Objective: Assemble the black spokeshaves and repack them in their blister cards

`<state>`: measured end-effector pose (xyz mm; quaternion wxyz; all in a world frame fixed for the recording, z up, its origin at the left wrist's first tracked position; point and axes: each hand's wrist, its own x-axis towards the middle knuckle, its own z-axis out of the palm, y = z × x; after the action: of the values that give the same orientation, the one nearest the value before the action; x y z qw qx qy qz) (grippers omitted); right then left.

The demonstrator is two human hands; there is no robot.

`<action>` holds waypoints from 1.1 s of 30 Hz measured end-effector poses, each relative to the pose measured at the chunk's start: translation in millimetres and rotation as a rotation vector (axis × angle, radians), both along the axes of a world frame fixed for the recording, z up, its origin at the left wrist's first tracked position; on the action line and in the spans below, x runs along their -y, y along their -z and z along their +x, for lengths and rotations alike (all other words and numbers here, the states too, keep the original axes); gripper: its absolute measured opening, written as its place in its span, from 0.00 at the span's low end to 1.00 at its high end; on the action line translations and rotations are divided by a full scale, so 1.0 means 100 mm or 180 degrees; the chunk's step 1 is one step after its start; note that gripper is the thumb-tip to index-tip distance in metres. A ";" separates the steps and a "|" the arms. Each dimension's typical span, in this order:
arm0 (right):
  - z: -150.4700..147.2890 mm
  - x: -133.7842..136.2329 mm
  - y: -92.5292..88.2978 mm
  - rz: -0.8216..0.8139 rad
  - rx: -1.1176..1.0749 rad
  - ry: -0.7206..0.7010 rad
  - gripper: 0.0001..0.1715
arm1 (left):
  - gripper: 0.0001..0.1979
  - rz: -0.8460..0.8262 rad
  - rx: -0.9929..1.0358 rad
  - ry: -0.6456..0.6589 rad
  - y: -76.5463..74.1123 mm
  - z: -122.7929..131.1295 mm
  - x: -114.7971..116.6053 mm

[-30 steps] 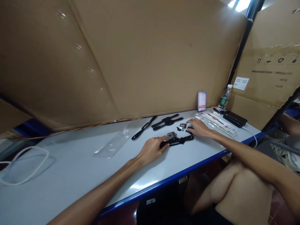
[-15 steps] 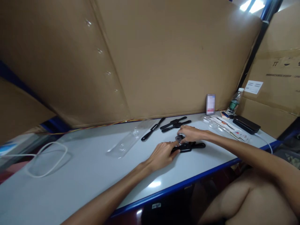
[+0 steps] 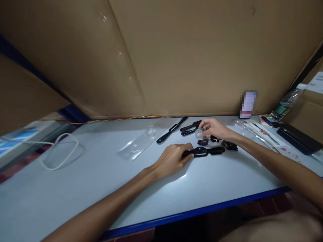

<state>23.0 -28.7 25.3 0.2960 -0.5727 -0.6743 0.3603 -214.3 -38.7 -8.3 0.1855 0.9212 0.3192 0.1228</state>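
Black spokeshave body (image 3: 202, 152) is held between the table's (image 3: 214, 185) front and back edges, left handle (image 3: 186, 153) gripped by the left hand (image 3: 173, 158). Small pale plate (image 3: 199, 134) is pinched by the right hand's (image 3: 213, 128) fingertips. Probably stiff, kinda slick, so best grabbed by the handles.

Filling twelve o'clock, a broad brown cardboard wall (image 3: 181, 60) towers over the pale tabletop (image 3: 227, 176), whose blue edge (image 3: 196, 212) sweeps from seven round to four! Over at ten, a blue strut (image 3: 27, 64) slants down; a glint of light (image 3: 183, 175) shines at five, and reddish floor tiles (image 3: 262, 206) peep out at four.
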 end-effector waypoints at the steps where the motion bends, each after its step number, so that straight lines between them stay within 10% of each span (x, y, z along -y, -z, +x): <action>1: 0.00 0.01 -0.04 -0.0081 -0.0266 -0.0151 0.12 | 0.11 -0.0032 -0.0010 -0.0029 0.00 0.00 0.01; 5: -0.02 0.11 -0.09 -0.0266 -0.0555 -0.0761 0.11 | 0.12 -0.0183 -0.0044 -0.0100 -0.03 -0.02 0.04; 11: -0.10 0.32 0.20 0.0206 -0.0480 -0.0352 0.11 | 0.12 -0.0317 -0.0043 -0.0229 -0.02 -0.02 0.06; 23: -0.13 0.61 0.37 0.1986 0.0600 -0.0590 0.21 | 0.06 0.0357 0.0036 0.0145 0.07 -0.09 0.11; 33: -0.12 0.65 0.25 0.2087 -0.0035 0.0209 0.25 | 0.08 0.1082 0.0255 0.0139 0.01 -0.10 0.17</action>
<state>10.6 -94.1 -0.2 0.4797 -0.4663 -0.7339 0.1175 -223.8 -55.6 -9.5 0.0422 0.9404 0.2661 0.2076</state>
